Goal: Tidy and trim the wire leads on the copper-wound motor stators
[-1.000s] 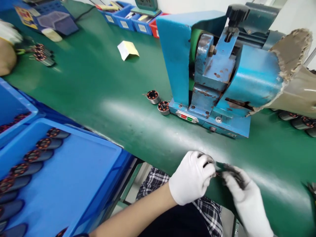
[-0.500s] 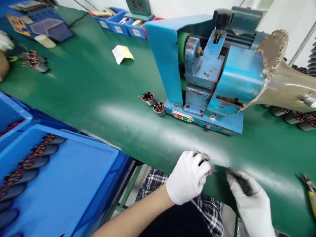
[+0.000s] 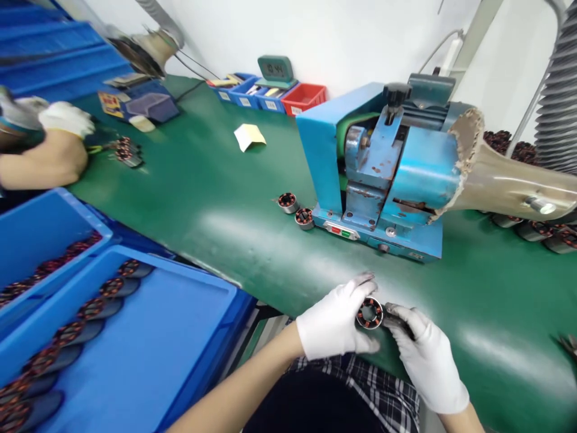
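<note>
A motor stator [image 3: 370, 313], a metal ring with copper windings inside, is tilted so its open face points up toward me. My left hand [image 3: 336, 319], in a white glove, curls round its left side, fingers above and thumb below. From the right, my right hand [image 3: 421, 349], gloved with blackened fingertips, brings its pressed-together fingers against the ring's right edge. Whatever lies between those fingertips is hidden. Two more stators, one [image 3: 287, 202] and a nearer one [image 3: 304, 219], stand by the machine's left corner.
A blue belt machine [image 3: 374, 168] with a dusty duct stands ahead. Blue bins, one [image 3: 135, 355] with a row of stators, fill the left. Pliers [image 3: 568, 346] lie at the right edge. A co-worker's gloved hand [image 3: 67, 119] is far left, near a folded paper [image 3: 249, 137].
The stator now shows between my hands; before, only a bit of copper wire stuck out of my left fist. My right hand has come left to meet it. The view has shifted.
</note>
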`<act>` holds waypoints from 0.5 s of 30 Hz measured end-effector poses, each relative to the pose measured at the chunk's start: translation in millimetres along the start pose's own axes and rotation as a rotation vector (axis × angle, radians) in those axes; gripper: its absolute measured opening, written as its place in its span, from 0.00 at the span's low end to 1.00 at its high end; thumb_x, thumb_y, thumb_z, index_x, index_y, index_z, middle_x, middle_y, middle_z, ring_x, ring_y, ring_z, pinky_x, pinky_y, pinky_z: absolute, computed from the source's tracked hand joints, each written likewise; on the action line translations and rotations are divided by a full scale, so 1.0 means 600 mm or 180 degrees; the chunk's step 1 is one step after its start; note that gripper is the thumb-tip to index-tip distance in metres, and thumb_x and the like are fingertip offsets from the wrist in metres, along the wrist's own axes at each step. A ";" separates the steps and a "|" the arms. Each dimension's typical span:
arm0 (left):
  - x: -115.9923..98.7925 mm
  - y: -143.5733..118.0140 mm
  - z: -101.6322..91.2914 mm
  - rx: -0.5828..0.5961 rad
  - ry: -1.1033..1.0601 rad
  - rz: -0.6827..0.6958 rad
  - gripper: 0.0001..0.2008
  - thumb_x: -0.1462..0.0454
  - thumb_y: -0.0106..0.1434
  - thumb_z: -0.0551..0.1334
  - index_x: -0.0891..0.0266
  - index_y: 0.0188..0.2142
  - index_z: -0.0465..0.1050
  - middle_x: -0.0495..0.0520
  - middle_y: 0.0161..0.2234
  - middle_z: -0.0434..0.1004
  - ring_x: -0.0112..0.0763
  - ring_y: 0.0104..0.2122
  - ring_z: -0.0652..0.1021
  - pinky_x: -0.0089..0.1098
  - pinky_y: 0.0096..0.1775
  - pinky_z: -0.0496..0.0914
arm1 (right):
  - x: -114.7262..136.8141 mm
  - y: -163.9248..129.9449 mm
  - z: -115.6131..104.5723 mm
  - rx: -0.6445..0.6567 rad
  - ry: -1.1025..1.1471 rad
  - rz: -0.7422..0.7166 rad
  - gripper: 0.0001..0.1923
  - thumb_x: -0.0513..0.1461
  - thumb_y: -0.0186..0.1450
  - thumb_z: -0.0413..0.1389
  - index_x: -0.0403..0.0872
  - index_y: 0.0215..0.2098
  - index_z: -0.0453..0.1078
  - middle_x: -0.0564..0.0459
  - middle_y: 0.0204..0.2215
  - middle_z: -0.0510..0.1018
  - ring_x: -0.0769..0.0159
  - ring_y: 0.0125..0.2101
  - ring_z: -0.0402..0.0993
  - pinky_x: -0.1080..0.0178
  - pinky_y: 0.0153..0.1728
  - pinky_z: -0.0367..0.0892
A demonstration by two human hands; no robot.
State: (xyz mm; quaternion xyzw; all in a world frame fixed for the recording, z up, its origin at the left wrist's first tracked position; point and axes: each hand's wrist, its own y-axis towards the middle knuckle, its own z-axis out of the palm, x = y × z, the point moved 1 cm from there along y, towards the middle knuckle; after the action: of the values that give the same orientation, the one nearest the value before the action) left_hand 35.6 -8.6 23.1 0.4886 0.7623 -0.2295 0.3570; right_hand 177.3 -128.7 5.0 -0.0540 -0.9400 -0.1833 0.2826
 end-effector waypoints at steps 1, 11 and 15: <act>0.004 0.002 -0.004 0.0011 0.0000 -0.0069 0.33 0.58 0.44 0.71 0.64 0.48 0.63 0.66 0.56 0.59 0.47 0.56 0.63 0.43 0.54 0.61 | 0.002 0.001 0.000 -0.0034 0.0056 -0.0002 0.10 0.36 0.67 0.45 0.47 0.38 0.69 0.53 0.27 0.74 0.70 0.26 0.74 0.70 0.28 0.70; -0.026 -0.010 -0.008 -0.0036 -0.1695 -0.0170 0.16 0.57 0.58 0.63 0.63 0.43 0.68 0.54 0.35 0.73 0.35 0.37 0.75 0.38 0.44 0.69 | 0.032 0.029 -0.041 0.0011 0.0450 0.0553 0.14 0.41 0.63 0.49 0.48 0.25 0.73 0.53 0.20 0.71 0.67 0.21 0.71 0.69 0.21 0.68; -0.042 -0.021 -0.038 -0.0429 -0.1323 0.0695 0.13 0.57 0.58 0.63 0.60 0.40 0.71 0.58 0.41 0.71 0.38 0.46 0.71 0.34 0.49 0.65 | 0.027 0.022 -0.032 0.0542 0.1076 0.1497 0.12 0.46 0.59 0.55 0.47 0.24 0.72 0.52 0.23 0.74 0.64 0.25 0.72 0.65 0.27 0.70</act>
State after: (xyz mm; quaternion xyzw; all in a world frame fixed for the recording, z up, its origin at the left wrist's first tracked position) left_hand 23.4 -12.3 57.1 0.4854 0.6287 -0.2338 0.5607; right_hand 176.7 -123.6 33.0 -0.2151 -0.8534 -0.0398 0.4732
